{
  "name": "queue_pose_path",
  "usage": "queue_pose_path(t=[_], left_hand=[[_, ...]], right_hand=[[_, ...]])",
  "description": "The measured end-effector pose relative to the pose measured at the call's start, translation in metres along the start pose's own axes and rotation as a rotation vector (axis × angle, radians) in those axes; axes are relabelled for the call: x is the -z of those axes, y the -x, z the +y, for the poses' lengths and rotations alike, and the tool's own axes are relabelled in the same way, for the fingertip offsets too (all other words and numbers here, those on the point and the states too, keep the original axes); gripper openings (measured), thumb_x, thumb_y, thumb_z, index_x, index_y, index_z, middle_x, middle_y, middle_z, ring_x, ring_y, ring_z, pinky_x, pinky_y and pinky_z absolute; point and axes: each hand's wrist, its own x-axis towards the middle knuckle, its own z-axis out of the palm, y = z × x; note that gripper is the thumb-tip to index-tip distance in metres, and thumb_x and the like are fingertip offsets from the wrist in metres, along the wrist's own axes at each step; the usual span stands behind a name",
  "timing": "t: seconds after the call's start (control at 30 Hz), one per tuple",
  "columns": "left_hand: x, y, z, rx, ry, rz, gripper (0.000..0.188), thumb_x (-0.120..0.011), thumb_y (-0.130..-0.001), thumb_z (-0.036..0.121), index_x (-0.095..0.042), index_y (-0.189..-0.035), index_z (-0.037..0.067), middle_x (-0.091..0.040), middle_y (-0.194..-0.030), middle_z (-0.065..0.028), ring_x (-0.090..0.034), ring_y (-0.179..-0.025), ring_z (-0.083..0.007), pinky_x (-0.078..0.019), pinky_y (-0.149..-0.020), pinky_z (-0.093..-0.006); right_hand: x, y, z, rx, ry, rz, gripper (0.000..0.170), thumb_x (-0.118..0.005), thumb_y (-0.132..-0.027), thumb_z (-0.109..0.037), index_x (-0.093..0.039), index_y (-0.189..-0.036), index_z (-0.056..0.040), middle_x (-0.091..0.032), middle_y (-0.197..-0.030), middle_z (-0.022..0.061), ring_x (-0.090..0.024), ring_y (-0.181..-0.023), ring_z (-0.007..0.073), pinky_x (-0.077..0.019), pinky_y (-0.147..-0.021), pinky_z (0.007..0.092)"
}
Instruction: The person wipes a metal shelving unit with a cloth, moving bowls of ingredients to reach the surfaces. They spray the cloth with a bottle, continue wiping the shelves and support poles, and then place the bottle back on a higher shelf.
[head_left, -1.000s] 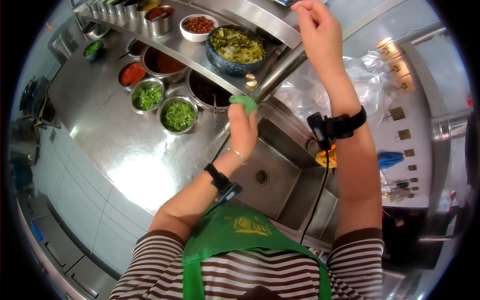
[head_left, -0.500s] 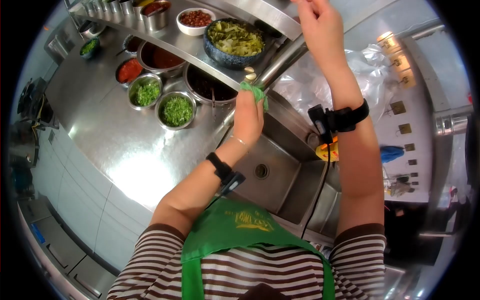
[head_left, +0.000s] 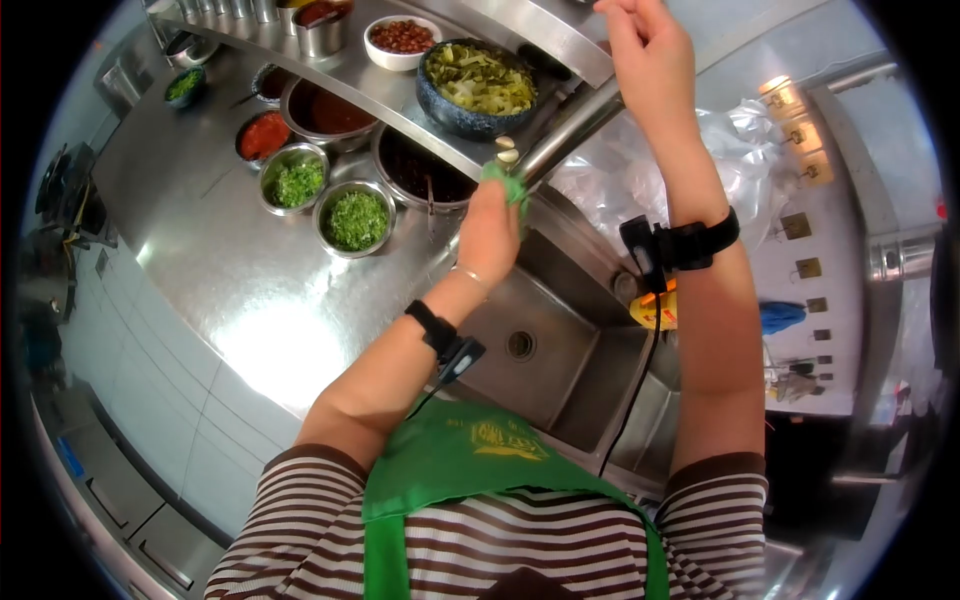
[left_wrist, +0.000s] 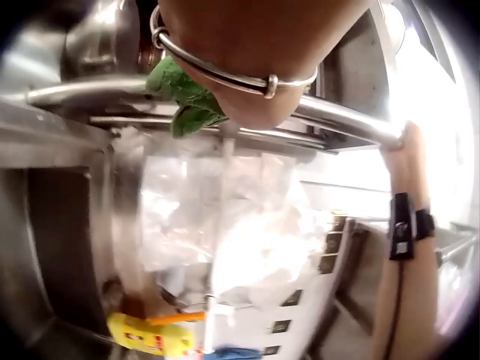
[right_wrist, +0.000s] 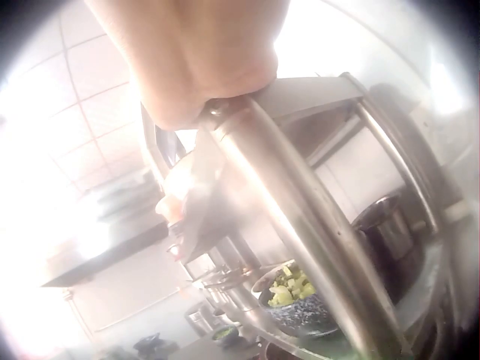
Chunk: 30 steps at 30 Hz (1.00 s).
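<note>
My left hand holds a crumpled green cloth against the shelf corner, at the foot of a round metal post. In the left wrist view the cloth bunches beside the hand, near horizontal metal bars. High at the upper right, my right hand is at the upper shelf's corner. The right wrist view has that hand over the top end of the post; its fingertips are hidden there. Two garlic cloves lie on the shelf just beyond the cloth.
The lower shelf carries a dark bowl of chopped greens and a white bowl of peanuts. Below stand sauce pots and bowls of chopped scallion. A steel sink and clear plastic sheeting lie to the right.
My left hand has shifted the cloth a little up and right, from the shelf's front edge to the foot of the post. The right hand stays at the upper shelf corner.
</note>
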Motion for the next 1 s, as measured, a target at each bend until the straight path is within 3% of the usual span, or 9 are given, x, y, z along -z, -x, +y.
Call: queue_pose_path(t=[0.07,0.23,0.4,0.5,0.63,0.8,0.9,0.97,1.0], left_hand=[[0.005,0.012,-0.017,0.156,-0.025,-0.111,0.014,-0.056,-0.094,0.008,-0.049,-0.103,0.0,-0.057,-0.101,-0.0249,-0.055,-0.096,-0.0468,-0.0463,-0.08,-0.0524],[0.02,-0.011,0.018,0.069,-0.024,-0.14,0.016,-0.056,-0.093,0.01,-0.05,-0.105,0.002,-0.058,-0.102,-0.0245,-0.057,-0.096,-0.0469,-0.0478,-0.081,-0.0529],[0.025,-0.012,0.003,-0.033,-0.151,-0.184,0.017,-0.056,-0.092,0.01,-0.049,-0.106,0.002,-0.059,-0.105,-0.0222,-0.058,-0.097,-0.0433,-0.0498,-0.08,-0.052],[0.031,-0.012,0.007,0.01,-0.209,-0.27,0.019,-0.055,-0.092,0.01,-0.048,-0.108,0.002,-0.059,-0.105,-0.0213,-0.059,-0.098,-0.042,-0.0505,-0.08,-0.0513],[0.024,-0.009,0.025,-0.07,-0.158,-0.182,0.02,-0.054,-0.091,0.008,-0.047,-0.109,0.002,-0.059,-0.103,-0.0206,-0.058,-0.098,-0.0412,-0.0509,-0.078,-0.0511],[0.016,-0.005,-0.005,0.016,-0.15,-0.15,0.02,-0.054,-0.09,0.007,-0.048,-0.108,0.002,-0.058,-0.107,-0.0215,-0.057,-0.1,-0.0412,-0.0506,-0.08,-0.0507],[0.015,0.012,-0.014,0.054,-0.117,-0.185,0.021,-0.055,-0.09,0.006,-0.048,-0.109,0.002,-0.056,-0.11,-0.0225,-0.056,-0.103,-0.0424,-0.0494,-0.083,-0.0513],[0.011,0.023,-0.043,0.192,-0.116,-0.271,0.026,-0.055,-0.088,0.006,-0.049,-0.114,0.002,-0.056,-0.113,-0.0236,-0.055,-0.106,-0.0451,-0.0468,-0.089,-0.0527],[0.005,0.035,-0.065,0.187,-0.119,-0.26,0.026,-0.055,-0.088,0.006,-0.049,-0.114,0.002,-0.056,-0.113,-0.0236,-0.055,-0.106,-0.0451,-0.0468,-0.089,-0.0527]], right_hand=[[0.0,0.0,-0.001,-0.014,-0.005,0.003,0.009,-0.055,-0.097,-0.005,-0.06,-0.09,-0.0019,-0.049,-0.063,-0.0015,-0.046,-0.057,0.0067,-0.0347,-0.053,0.025],[0.002,0.001,-0.002,0.008,-0.017,-0.017,0.008,-0.056,-0.096,-0.005,-0.06,-0.089,-0.0013,-0.051,-0.063,-0.0004,-0.047,-0.058,0.0074,-0.0365,-0.054,0.0259],[0.0,-0.003,-0.003,0.076,0.028,0.018,0.008,-0.057,-0.095,-0.005,-0.06,-0.089,-0.0019,-0.051,-0.063,0.0002,-0.047,-0.057,0.0074,-0.0357,-0.053,0.0261],[0.003,0.006,-0.001,0.039,0.057,-0.007,0.008,-0.057,-0.095,-0.006,-0.06,-0.088,-0.0028,-0.052,-0.062,-0.0001,-0.047,-0.056,0.0074,-0.0355,-0.053,0.0266],[0.001,-0.001,0.003,0.029,0.071,-0.016,0.009,-0.058,-0.095,-0.008,-0.061,-0.087,-0.0041,-0.052,-0.061,-0.0008,-0.047,-0.056,0.0071,-0.0354,-0.052,0.027],[0.001,-0.004,0.007,0.015,0.106,-0.023,0.009,-0.059,-0.096,-0.009,-0.061,-0.089,-0.0044,-0.053,-0.064,-0.0014,-0.049,-0.059,0.0063,-0.0377,-0.053,0.0261],[0.003,-0.002,0.004,0.021,0.121,-0.017,0.011,-0.059,-0.096,-0.013,-0.067,-0.096,-0.0053,-0.05,-0.061,-0.0047,-0.042,-0.056,0.0043,-0.0332,-0.053,0.0246],[0.002,-0.003,0.006,-0.002,0.125,-0.03,0.011,-0.059,-0.093,-0.014,-0.067,-0.094,-0.0068,-0.06,-0.061,0.0021,-0.053,-0.053,0.0122,-0.0427,-0.055,0.0296],[0.003,-0.003,0.004,0.01,0.12,-0.029,0.011,-0.059,-0.093,-0.014,-0.067,-0.094,-0.0068,-0.06,-0.061,0.0021,-0.053,-0.053,0.0122,-0.0427,-0.055,0.0296]])
